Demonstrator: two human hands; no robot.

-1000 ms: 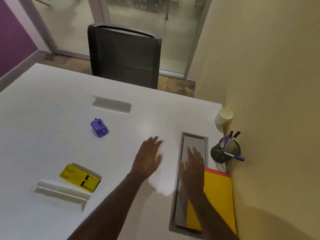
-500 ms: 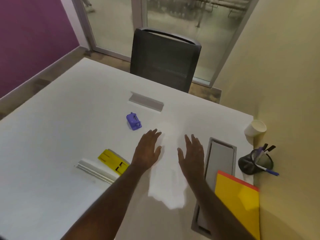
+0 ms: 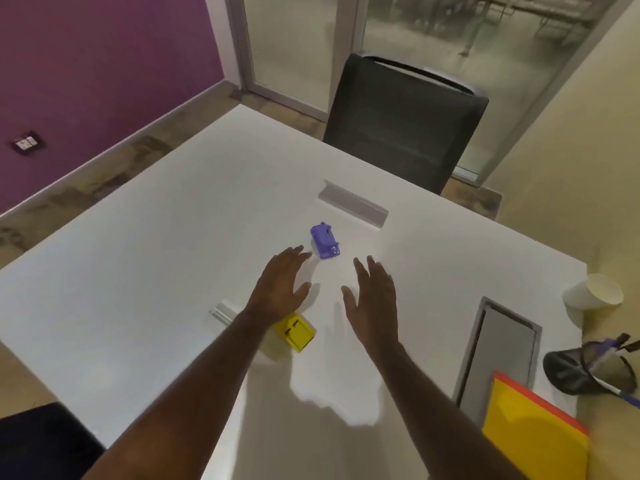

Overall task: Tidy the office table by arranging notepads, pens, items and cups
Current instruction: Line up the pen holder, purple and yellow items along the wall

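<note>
A small purple stapler-like item (image 3: 325, 241) lies on the white table (image 3: 138, 271), just beyond my fingertips. My left hand (image 3: 280, 289) is flat and open, its fingers almost at the purple item. My right hand (image 3: 374, 296) hovers open to the right of it, holding nothing. A yellow plastic item (image 3: 296, 332) lies under my left wrist, partly hidden. At the right edge are a white paper cup (image 3: 594, 292), a black mesh pen holder (image 3: 585, 368) with pens, and a yellow notepad (image 3: 533, 434) with a red edge.
A grey cable hatch (image 3: 498, 344) is set in the table beside the notepad. Two raised white cable flaps, the far one (image 3: 353, 204) and the near one (image 3: 223, 311), stick up from the top. A black mesh chair (image 3: 405, 123) stands at the far side. A yellow wall borders the right.
Both hands have moved left and forward, away from the cable hatch and toward the purple item. The view has swung left, so the notepad and pen holder now sit at the frame's right edge.
</note>
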